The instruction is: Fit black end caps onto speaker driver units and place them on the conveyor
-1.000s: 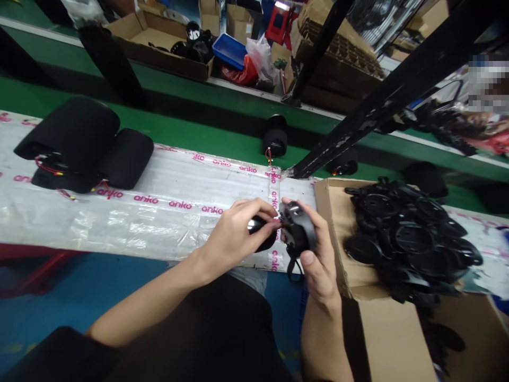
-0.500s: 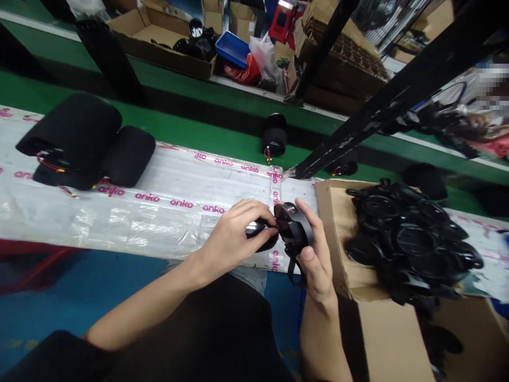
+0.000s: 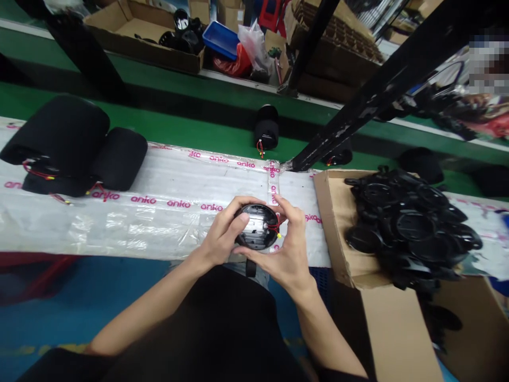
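Note:
Between my two hands is a round glossy black plastic housing (image 3: 257, 227), its face turned up. Red wires with a small yellow connector come out at its right side. A short black strap (image 3: 251, 268) hangs below it. My left hand (image 3: 223, 233) grips the left edge, its thumb lying on the face. Closed round the right edge, my right hand (image 3: 289, 246) has its fingers near the wires. The underside of the housing is hidden by the hands.
Black fabric-covered cylinders (image 3: 59, 132) with wires lie at the left of the wrapped bench (image 3: 175, 180). A carton (image 3: 338, 228) heaped with black plastic parts (image 3: 413, 228) stands at right. A slanting black post (image 3: 358, 101) rises behind. More cylinders (image 3: 266, 127) sit on the green surface.
Two black pieces held apart, one in each hand, have come together into one stack. The wired face has turned up, and both hands now grip its rim.

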`<state>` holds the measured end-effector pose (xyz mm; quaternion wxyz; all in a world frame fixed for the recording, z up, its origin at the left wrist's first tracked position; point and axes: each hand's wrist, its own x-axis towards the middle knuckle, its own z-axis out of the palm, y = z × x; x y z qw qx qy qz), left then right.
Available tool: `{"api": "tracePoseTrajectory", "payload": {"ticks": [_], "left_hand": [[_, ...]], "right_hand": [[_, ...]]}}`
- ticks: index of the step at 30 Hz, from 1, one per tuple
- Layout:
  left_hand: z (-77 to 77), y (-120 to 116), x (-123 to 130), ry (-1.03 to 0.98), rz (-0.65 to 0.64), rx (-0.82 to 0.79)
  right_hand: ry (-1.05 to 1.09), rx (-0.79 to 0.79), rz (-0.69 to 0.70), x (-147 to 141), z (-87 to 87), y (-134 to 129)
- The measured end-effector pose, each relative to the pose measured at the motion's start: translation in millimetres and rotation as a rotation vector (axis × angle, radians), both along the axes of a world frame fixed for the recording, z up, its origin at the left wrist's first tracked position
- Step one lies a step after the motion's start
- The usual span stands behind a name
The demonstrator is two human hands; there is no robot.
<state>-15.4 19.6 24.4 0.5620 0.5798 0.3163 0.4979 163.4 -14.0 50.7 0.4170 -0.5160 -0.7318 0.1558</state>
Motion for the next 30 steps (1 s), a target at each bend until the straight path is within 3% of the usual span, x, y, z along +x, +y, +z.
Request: {"api": "tracePoseTrajectory", "payload": {"ticks": [4, 7, 11, 14, 19, 22, 27, 30], "left_hand": [[-6.6, 4, 7, 0.003, 0.023, 0.024], [-8.2, 6, 8, 0.018, 0.017, 0.039], [-10.5, -4, 9, -0.045, 0.182, 0.058], [-13.3, -22, 13, -0.070, 0.312, 0.075], [-16.3, -44, 23, -0.023, 0.380, 0.071], [-18.8, -34, 24, -0.096, 0.390, 0.051], [-26.3, 0, 21, -0.255, 0.252, 0.089], [-25.2, 1, 25, -0.230, 0.269, 0.058]], "right_hand": [[0.426, -0.233, 0.005, 7, -19.5, -7], [0.636, -0.268, -0.061, 2, -36.7, -11], [0.716, -0.208, -0.133, -14, -48.0, -13], [0.760, -0.200, -0.188, -21, -44.7, -17], [0.692, -0.122, -0.360, -33, -36.5, -32], [0.635, -0.087, -0.380, -38, -34.2, -38], [0.671, -0.153, -0.331, -35, -29.4, -33], [0.685, -0.201, -0.318, -32, -26.9, -32]]}}
